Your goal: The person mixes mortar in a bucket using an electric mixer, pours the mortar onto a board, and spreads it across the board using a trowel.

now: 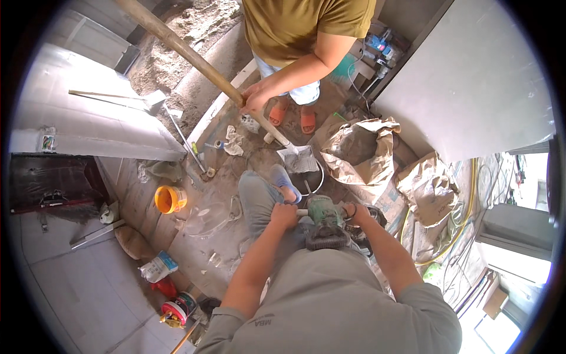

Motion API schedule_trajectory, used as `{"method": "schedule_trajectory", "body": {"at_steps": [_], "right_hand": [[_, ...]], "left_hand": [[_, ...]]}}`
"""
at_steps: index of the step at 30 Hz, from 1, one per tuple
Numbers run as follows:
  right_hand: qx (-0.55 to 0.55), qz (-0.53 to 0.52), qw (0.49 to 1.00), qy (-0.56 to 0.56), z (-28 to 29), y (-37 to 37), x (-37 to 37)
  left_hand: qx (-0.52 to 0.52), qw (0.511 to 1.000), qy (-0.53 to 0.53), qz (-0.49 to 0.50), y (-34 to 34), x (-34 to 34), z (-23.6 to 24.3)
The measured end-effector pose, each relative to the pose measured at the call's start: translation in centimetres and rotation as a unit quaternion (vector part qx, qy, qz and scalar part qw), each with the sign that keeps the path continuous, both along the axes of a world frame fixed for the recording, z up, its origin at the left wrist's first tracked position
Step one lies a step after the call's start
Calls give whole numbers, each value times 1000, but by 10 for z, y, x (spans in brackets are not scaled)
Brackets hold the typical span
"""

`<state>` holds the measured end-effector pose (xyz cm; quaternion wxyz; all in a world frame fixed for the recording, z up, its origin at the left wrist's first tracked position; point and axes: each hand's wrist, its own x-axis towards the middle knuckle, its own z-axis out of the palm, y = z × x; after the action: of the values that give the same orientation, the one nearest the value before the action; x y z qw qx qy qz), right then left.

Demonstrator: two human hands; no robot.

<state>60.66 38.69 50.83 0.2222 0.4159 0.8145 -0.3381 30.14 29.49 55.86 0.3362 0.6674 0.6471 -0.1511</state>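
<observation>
- From my remote feed, the left hand [285, 216] is wrapped around the side handle [302, 212] of a green power tool [324, 211]; the right hand [355, 215] seems clenched on the opposite grip, partly hidden.
- The tool sits between them: left hand at its 9 o'clock, right at its 3.
- I judge it heavy, rigid and apt to twist; I'd hold it by those two grips, clear of the thin shaft [308, 186].
- At the tool's 11 o'clock I see a bucket [322, 177], a shovel blade [299, 160] above it.
- A co-worker's hand [254, 97], also toward 11, grips the shovel's wooden handle [188, 56].
- An open paper sack [368, 171] stands at 1 o'clock, a yellow bucket [171, 199] at 9.
</observation>
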Motion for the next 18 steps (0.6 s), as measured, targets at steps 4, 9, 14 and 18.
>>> {"method": "schedule_trajectory", "body": {"at_steps": [4, 9, 14, 18], "right_hand": [[4, 17, 1000, 2, -20, -2, 6], [-5, -52, 999, 3, -55, -16, 24], [6, -66, 998, -11, -71, -20, 33], [-39, -38, 998, -41, -15, -12, -2]], "left_hand": [[-7, 1000, -5, 3, 0, 2, 0], [-21, 1000, -1, -11, -4, 2, -11], [-33, 999, 5, -20, 0, 7, -21], [-5, 1000, 12, 6, -23, -4, -31]]}}
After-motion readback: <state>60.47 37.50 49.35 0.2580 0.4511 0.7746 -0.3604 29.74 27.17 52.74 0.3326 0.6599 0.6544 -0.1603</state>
